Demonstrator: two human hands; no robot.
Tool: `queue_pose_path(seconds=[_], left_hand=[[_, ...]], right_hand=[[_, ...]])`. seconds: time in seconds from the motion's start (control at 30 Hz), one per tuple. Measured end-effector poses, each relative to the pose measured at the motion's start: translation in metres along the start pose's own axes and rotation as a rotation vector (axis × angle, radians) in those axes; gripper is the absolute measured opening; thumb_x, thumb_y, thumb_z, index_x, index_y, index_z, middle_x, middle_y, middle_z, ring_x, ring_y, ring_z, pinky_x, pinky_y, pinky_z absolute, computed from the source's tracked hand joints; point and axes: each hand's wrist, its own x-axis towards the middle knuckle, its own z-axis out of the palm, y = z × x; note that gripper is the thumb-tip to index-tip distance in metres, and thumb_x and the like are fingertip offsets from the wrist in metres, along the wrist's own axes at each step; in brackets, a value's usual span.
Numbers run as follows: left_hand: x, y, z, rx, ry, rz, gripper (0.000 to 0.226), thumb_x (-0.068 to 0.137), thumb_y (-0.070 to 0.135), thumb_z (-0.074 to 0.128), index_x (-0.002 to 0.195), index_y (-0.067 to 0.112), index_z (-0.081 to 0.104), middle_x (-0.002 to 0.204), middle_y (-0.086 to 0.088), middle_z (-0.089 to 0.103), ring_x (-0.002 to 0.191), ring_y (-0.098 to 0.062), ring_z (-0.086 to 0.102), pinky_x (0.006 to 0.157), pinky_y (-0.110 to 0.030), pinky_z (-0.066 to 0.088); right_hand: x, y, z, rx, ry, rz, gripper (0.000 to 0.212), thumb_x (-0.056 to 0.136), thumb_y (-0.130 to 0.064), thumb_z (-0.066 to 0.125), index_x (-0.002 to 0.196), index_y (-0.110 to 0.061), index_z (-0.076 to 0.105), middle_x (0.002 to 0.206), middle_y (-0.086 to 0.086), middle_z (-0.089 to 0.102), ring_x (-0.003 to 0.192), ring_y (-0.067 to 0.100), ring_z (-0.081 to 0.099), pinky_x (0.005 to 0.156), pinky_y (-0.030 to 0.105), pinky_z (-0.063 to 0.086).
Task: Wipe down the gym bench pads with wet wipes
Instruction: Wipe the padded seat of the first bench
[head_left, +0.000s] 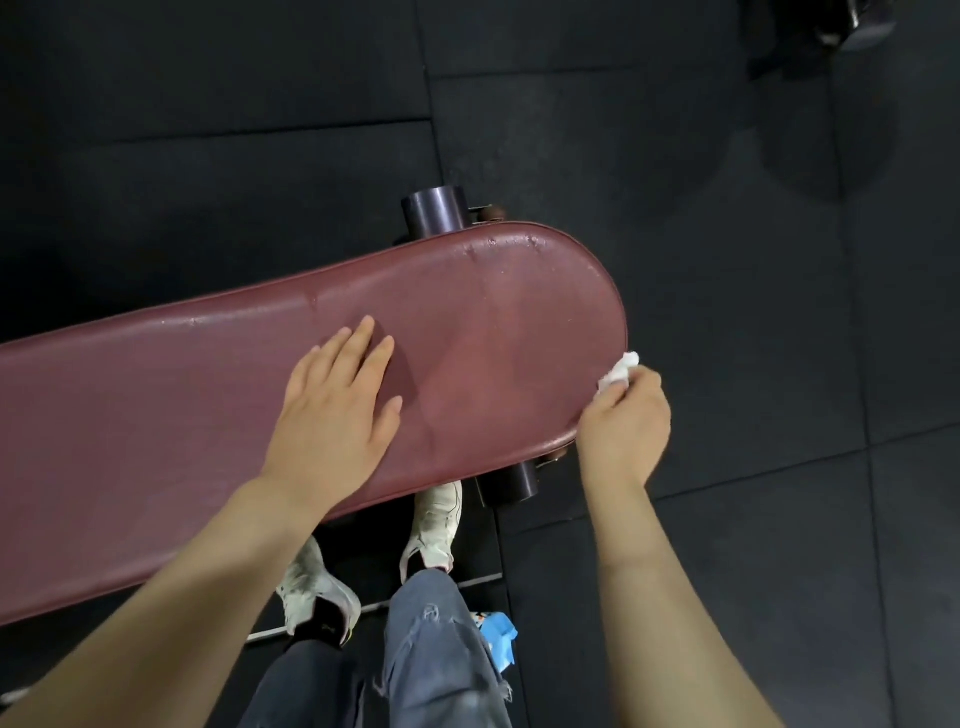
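A long maroon bench pad (493, 322) with a rounded end runs from the left edge toward the right. Wet streaks and droplets show near its far rim. My left hand (332, 410) lies flat on the pad's top, fingers straight. My right hand (623, 421) grips a crumpled white wet wipe (618, 371) and holds it against the pad's rounded right edge.
Black roller pads stick out beyond the far rim (434, 210) and below the near rim (511, 483). My white shoes (434, 525) and jeans stand under the near edge. A blue wipe packet (498, 631) sits at my hip. Dark rubber floor tiles surround the bench.
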Motion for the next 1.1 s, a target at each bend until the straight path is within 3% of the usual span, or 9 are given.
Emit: queue_pose_path(seconds=[0.1,0.2,0.27,0.37,0.6,0.67,0.87,1.0,1.1], left_hand=[[0.001,0.001,0.002,0.006,-0.012,-0.005,0.059,0.097,0.033,0.049,0.150,0.012,0.035,0.161,-0.010,0.024,0.148,-0.028,0.022,0.120,-0.046,0.018],[-0.001,0.002,0.003,0.034,-0.017,0.000,0.062,0.094,0.031,0.054,0.150,0.012,0.036,0.161,-0.011,0.024,0.147,-0.029,0.023,0.120,-0.047,0.020],[-0.003,0.003,0.002,0.030,-0.023,-0.009,0.062,0.094,0.030,0.054,0.150,0.012,0.036,0.161,-0.011,0.024,0.147,-0.029,0.023,0.119,-0.047,0.019],[-0.008,0.002,-0.004,0.019,-0.031,-0.026,0.062,0.094,0.029,0.055,0.150,0.013,0.036,0.161,-0.010,0.023,0.147,-0.028,0.022,0.119,-0.045,0.017],[-0.009,0.000,-0.018,0.005,-0.029,-0.030,0.063,0.093,0.028,0.056,0.151,0.013,0.034,0.161,-0.010,0.022,0.147,-0.028,0.022,0.119,-0.047,0.017],[-0.009,0.000,-0.019,0.006,-0.023,-0.031,0.063,0.093,0.028,0.056,0.151,0.012,0.035,0.161,-0.011,0.022,0.147,-0.029,0.022,0.119,-0.047,0.018],[-0.013,0.003,-0.010,0.004,-0.014,-0.043,0.063,0.093,0.026,0.056,0.151,0.012,0.035,0.161,-0.011,0.022,0.147,-0.030,0.023,0.119,-0.048,0.020],[-0.027,0.010,-0.006,-0.027,-0.021,-0.060,0.063,0.093,0.026,0.056,0.151,0.013,0.034,0.161,-0.011,0.023,0.147,-0.029,0.023,0.119,-0.049,0.021],[-0.039,0.011,-0.004,-0.039,-0.024,-0.063,0.063,0.092,0.026,0.056,0.150,0.012,0.035,0.161,-0.011,0.024,0.146,-0.030,0.024,0.119,-0.049,0.022]], right_hand=[[0.044,-0.066,0.025,0.037,0.029,-0.088,0.015,0.094,-0.019,0.047,0.089,-0.023,0.060,0.085,-0.007,0.062,0.087,0.025,0.061,0.069,0.027,0.037],[0.086,-0.132,0.052,-0.170,-0.146,-0.434,0.019,0.096,-0.015,0.045,0.101,-0.012,0.063,0.103,0.009,0.066,0.095,0.031,0.059,0.078,0.037,0.041],[0.102,-0.136,0.058,-0.213,-0.192,-0.521,0.021,0.099,-0.020,0.043,0.107,-0.010,0.059,0.106,0.010,0.066,0.098,0.031,0.059,0.081,0.037,0.042],[0.096,-0.092,0.039,-0.055,-0.135,-0.353,0.024,0.100,-0.027,0.041,0.107,-0.012,0.059,0.104,0.007,0.067,0.095,0.027,0.059,0.074,0.033,0.041],[0.017,0.006,-0.004,0.086,-0.091,0.087,0.022,0.099,-0.013,0.041,0.112,-0.008,0.058,0.097,0.004,0.062,0.091,0.025,0.060,0.069,0.025,0.034],[0.023,0.003,-0.006,0.118,-0.102,0.039,0.019,0.100,-0.016,0.041,0.107,-0.010,0.057,0.092,0.000,0.062,0.087,0.023,0.061,0.068,0.024,0.034],[0.111,-0.072,0.009,-0.123,-0.310,-0.497,0.012,0.096,-0.015,0.043,0.092,-0.017,0.053,0.091,-0.002,0.061,0.080,0.019,0.052,0.068,0.027,0.033],[0.082,-0.042,0.004,-0.004,-0.179,-0.237,0.017,0.101,-0.022,0.041,0.102,-0.014,0.056,0.095,-0.001,0.061,0.082,0.018,0.053,0.069,0.027,0.033],[0.027,0.000,-0.006,0.070,-0.118,-0.041,0.018,0.099,-0.014,0.040,0.109,-0.013,0.056,0.094,-0.003,0.061,0.081,0.016,0.053,0.061,0.020,0.030]])
